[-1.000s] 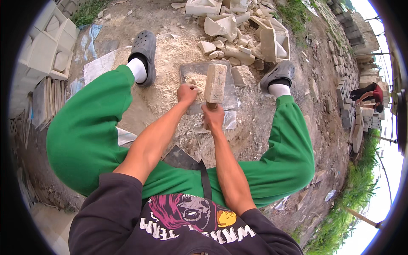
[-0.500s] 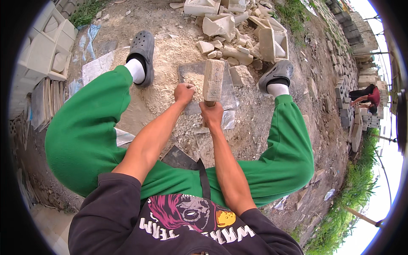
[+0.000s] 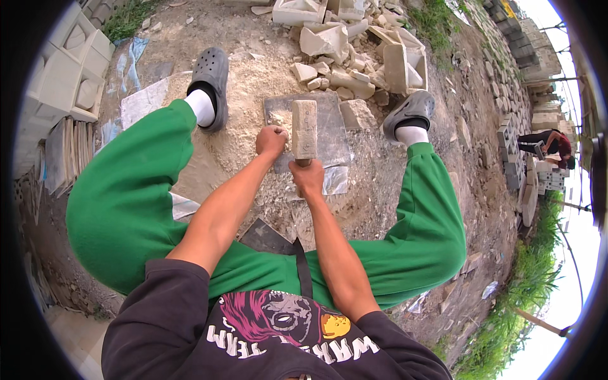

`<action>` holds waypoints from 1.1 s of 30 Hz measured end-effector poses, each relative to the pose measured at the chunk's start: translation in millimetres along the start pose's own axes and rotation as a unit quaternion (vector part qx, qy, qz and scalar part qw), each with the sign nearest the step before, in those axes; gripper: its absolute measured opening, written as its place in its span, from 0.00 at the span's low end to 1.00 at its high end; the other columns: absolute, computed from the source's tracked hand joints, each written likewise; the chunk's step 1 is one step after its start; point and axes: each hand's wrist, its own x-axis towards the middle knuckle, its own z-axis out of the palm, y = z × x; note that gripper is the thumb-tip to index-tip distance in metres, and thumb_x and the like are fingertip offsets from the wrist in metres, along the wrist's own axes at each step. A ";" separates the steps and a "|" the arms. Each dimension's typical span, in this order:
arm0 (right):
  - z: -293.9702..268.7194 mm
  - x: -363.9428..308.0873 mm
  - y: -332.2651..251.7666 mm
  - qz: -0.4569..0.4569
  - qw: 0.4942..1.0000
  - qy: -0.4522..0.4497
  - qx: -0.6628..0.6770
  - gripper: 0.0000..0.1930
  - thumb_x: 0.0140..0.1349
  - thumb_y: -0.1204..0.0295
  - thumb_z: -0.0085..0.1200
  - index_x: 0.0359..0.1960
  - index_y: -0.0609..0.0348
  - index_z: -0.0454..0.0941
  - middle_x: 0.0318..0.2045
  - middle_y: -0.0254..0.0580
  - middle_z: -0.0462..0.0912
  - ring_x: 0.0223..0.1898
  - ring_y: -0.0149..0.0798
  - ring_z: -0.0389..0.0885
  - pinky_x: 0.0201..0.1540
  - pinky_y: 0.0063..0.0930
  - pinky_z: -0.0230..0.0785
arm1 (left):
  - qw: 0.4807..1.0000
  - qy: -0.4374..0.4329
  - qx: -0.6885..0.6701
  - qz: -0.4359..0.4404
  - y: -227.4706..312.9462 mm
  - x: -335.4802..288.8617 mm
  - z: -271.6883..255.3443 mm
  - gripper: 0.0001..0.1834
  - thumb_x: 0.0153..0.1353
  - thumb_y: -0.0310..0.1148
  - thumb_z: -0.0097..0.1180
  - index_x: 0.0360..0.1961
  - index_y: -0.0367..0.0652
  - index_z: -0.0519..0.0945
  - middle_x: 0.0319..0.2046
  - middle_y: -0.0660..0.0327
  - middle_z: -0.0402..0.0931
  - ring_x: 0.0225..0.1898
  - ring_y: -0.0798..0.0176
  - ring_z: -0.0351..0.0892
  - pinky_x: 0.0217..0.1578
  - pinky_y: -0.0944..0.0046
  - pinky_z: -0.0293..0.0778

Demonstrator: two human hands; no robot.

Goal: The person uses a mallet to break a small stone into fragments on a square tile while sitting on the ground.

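Observation:
My right hand [image 3: 307, 178] is wrapped round the short handle of a mallet [image 3: 304, 126] with a blocky, dust-covered head. The mallet head is over a dark flat slab [image 3: 330, 130] on the ground and hides part of it. Just left of the mallet, my left hand [image 3: 272, 140] is closed with its fingers curled in, close to the slab's left edge. Whatever it may hold is hidden. Pale crumbs [image 3: 278, 118] lie on the slab and spread over the ground to its left.
Broken pale masonry [image 3: 345, 60] is heaped beyond the slab, with a larger chunk [image 3: 358, 114] at its right edge. My shoes flank the work spot. Cast blocks [image 3: 76, 57] are stacked at far left. Another person [image 3: 551, 144] bends over grey blocks at far right.
The mallet and my right hand have shifted slightly left, and its head now appears lower. My left hand has hardly moved. The person at far right has changed posture.

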 end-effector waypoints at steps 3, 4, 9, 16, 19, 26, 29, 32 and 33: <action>-3.2 1.7 -2.6 0.064 0.996 -0.058 -0.018 0.18 0.48 0.59 0.67 0.30 0.65 0.84 0.22 0.46 0.86 0.24 0.40 0.86 0.32 0.35 0.76 | 1.000 0.003 0.016 -0.022 2.4 -3.3 -4.4 0.11 0.56 0.42 0.65 0.37 0.52 0.90 0.34 0.58 0.87 0.38 0.53 0.87 0.39 0.55 0.80; -4.4 1.5 -3.9 0.089 0.991 -0.077 -0.056 0.19 0.48 0.59 0.67 0.30 0.65 0.84 0.22 0.46 0.86 0.25 0.40 0.86 0.33 0.36 0.77 | 0.999 0.010 0.027 -0.038 1.8 -3.9 -5.7 0.11 0.56 0.43 0.65 0.37 0.53 0.90 0.34 0.58 0.87 0.38 0.53 0.87 0.39 0.54 0.80; -3.0 -2.8 -8.4 0.018 0.999 0.005 -0.041 0.19 0.47 0.59 0.67 0.31 0.65 0.84 0.22 0.47 0.86 0.25 0.40 0.87 0.33 0.36 0.77 | 0.998 -0.010 0.042 -0.047 3.8 -9.2 -8.9 0.11 0.56 0.45 0.65 0.35 0.52 0.89 0.35 0.59 0.87 0.38 0.54 0.87 0.39 0.54 0.80; -7.9 9.9 -1.2 0.076 0.993 -0.073 -0.054 0.17 0.48 0.62 0.67 0.32 0.65 0.84 0.21 0.46 0.84 0.21 0.39 0.85 0.30 0.36 0.76 | 0.999 0.002 0.030 -0.020 -5.0 -5.9 -6.0 0.10 0.56 0.43 0.65 0.36 0.53 0.89 0.33 0.58 0.87 0.37 0.54 0.86 0.39 0.54 0.80; -10.2 11.9 -4.3 0.077 0.996 -0.046 0.008 0.16 0.49 0.64 0.67 0.33 0.65 0.83 0.21 0.44 0.84 0.19 0.38 0.83 0.26 0.35 0.76 | 0.999 0.001 0.021 0.049 -15.9 -7.9 -3.8 0.11 0.55 0.43 0.65 0.37 0.54 0.88 0.35 0.59 0.85 0.39 0.54 0.85 0.41 0.54 0.79; -36.4 12.1 -27.2 0.128 0.986 -0.004 0.106 0.15 0.50 0.66 0.66 0.31 0.66 0.82 0.21 0.40 0.81 0.17 0.35 0.82 0.22 0.32 0.75 | 0.991 0.008 0.082 0.108 -7.6 -24.3 -2.5 0.10 0.57 0.42 0.64 0.37 0.52 0.87 0.40 0.59 0.81 0.44 0.51 0.82 0.44 0.52 0.78; -32.4 13.8 -21.0 0.106 0.989 0.009 0.105 0.14 0.51 0.66 0.66 0.31 0.67 0.81 0.20 0.40 0.81 0.17 0.35 0.81 0.22 0.32 0.75 | 0.988 0.009 0.108 0.114 3.6 -17.6 -2.1 0.09 0.58 0.41 0.63 0.38 0.53 0.87 0.41 0.58 0.81 0.44 0.50 0.82 0.44 0.51 0.77; -35.5 10.8 -23.4 0.119 0.986 -0.023 0.115 0.19 0.48 0.61 0.67 0.34 0.65 0.84 0.29 0.47 0.88 0.27 0.42 0.87 0.36 0.35 0.78 | 0.985 0.002 0.130 0.112 13.5 -14.8 -3.6 0.09 0.58 0.40 0.63 0.38 0.53 0.87 0.41 0.58 0.81 0.44 0.50 0.82 0.44 0.50 0.77; -31.8 12.8 -19.4 0.119 0.986 -0.023 0.114 0.19 0.48 0.61 0.67 0.34 0.65 0.84 0.29 0.47 0.88 0.27 0.42 0.87 0.36 0.35 0.78 | 0.985 0.001 0.130 0.112 13.9 -13.1 -3.6 0.09 0.58 0.40 0.63 0.38 0.53 0.87 0.41 0.58 0.81 0.44 0.50 0.82 0.44 0.50 0.77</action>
